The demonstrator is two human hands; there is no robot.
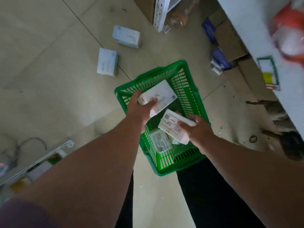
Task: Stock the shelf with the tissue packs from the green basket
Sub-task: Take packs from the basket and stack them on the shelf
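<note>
Both hands are hovering over the green basket [185, 89], left hand [139, 111] gripping one tissue pack [160, 96], right hand [197, 130] gripping another pack [171, 125]; a third pack [158, 140] is lying inside the basket.

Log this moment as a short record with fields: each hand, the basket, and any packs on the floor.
left hand: left hand holds a white rectangular tissue pack above the basket
right hand: right hand holds a white label-side-up tissue pack
basket: green slotted plastic basket on the floor; one more labelled white pack lies inside
floor: two pale blue tissue packs lie apart on the beige tiles, outside the basket
shelf: white shelf edge at the right, blurred
</note>
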